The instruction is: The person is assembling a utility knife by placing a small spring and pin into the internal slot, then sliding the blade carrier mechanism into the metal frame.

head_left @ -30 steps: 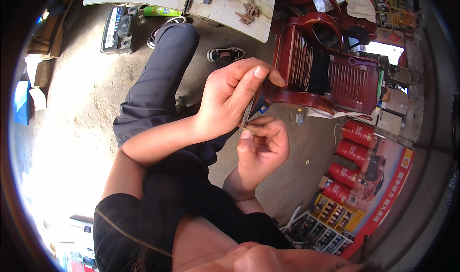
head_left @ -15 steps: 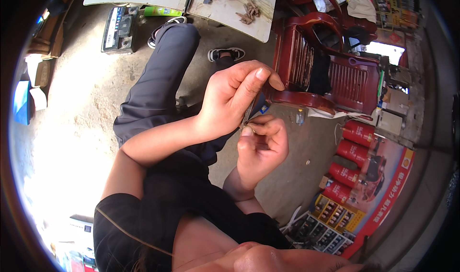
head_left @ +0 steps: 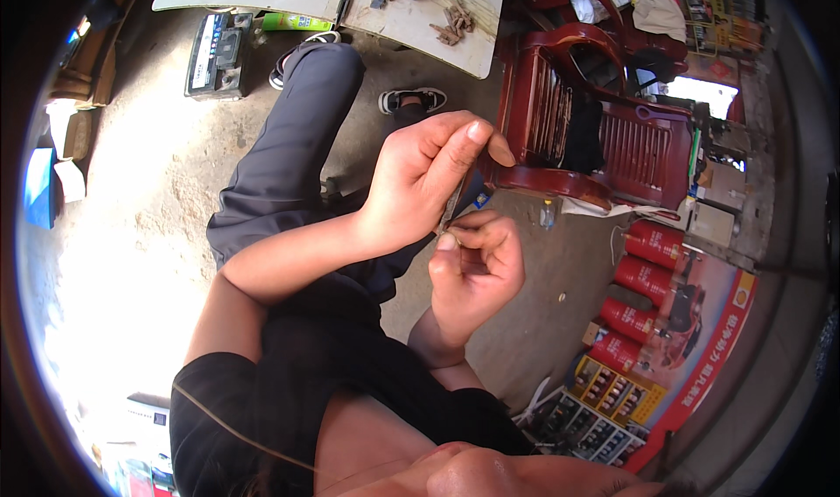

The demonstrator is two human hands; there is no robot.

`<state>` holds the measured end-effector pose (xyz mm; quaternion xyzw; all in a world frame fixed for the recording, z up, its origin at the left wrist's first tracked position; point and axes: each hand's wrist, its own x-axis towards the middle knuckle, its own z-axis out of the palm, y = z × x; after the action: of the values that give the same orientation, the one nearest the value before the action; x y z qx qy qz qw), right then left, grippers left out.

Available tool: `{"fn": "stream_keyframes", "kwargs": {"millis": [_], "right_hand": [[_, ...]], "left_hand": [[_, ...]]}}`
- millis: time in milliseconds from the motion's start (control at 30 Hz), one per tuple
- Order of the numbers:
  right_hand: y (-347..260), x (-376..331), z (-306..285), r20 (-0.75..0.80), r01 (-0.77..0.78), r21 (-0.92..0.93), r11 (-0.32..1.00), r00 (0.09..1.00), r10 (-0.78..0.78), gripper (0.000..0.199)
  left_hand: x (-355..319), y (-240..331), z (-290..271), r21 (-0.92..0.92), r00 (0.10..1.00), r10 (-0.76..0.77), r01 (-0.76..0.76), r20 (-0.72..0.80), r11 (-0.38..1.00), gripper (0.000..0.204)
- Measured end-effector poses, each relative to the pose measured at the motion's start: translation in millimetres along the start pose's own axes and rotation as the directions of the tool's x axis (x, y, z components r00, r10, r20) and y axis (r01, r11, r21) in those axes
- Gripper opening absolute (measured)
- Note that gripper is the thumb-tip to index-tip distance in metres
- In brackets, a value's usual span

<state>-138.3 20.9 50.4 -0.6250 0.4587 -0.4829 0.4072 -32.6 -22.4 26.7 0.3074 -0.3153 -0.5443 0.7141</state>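
Note:
A thin, narrow, dark brownish strip (head_left: 453, 206) runs between my two hands; its exact kind cannot be made out. My left hand (head_left: 422, 182) is closed round its upper part, thumb pressed toward the fingertips. Below and to the right, my right hand (head_left: 477, 274) pinches at the strip's lower end between thumb and forefinger, the other fingers curled in. A tiny pale bit shows at the right fingertips, too small to name. Both hands are raised in front of my body, over my dark trousers (head_left: 293, 138).
Ahead stands a pale table (head_left: 420, 24) with a pile of brown pieces (head_left: 453, 22) on it. A car battery (head_left: 219, 55) and a green can (head_left: 297, 21) are at the left. Red wooden chairs (head_left: 643, 151) stand at the right, with red drums (head_left: 643, 280) nearer me.
My right hand has shifted very slightly to the left at the strip's lower end. My left hand keeps its place and grip.

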Motion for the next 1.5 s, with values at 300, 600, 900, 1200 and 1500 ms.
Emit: {"fn": "stream_keyframes", "kwargs": {"millis": [300, 600, 900, 1200, 1500], "right_hand": [[0.0, -0.1, -1.5, 0.011, -0.003, 0.0, 1.0, 1.0, 0.003, 0.018], [0.1, -1.2, 2.0, 0.014, -0.004, -0.021, 1.0, 1.0, 0.004, 0.017], [0.9, -0.4, -3.0, 0.022, 0.029, 0.098, 0.995, 0.999, -0.031, 0.016], [1.2, -2.3, -2.1, 0.018, 0.021, 0.098, 0.995, 1.0, -0.023, 0.016], [0.4, -3.9, 0.1, -0.002, -0.01, 0.043, 0.999, 1.0, 0.01, 0.017]], "left_hand": [[0.8, 1.5, 0.5, -0.005, 1.0, 0.02, -0.02, 0.006, 1.0, 0.029], [2.4, -4.3, 3.2, 0.02, 0.995, 0.093, -0.093, -0.036, 0.995, 0.034], [-0.1, 5.7, 7.1, -0.04, 0.998, 0.04, -0.042, -0.044, 0.998, 0.038], [-0.3, 4.7, 4.3, -0.005, 0.998, 0.057, -0.057, -0.031, 0.998, 0.039], [-1.0, 4.7, -1.0, 0.016, 0.999, 0.052, -0.052, 0.005, 0.998, 0.028]]}}
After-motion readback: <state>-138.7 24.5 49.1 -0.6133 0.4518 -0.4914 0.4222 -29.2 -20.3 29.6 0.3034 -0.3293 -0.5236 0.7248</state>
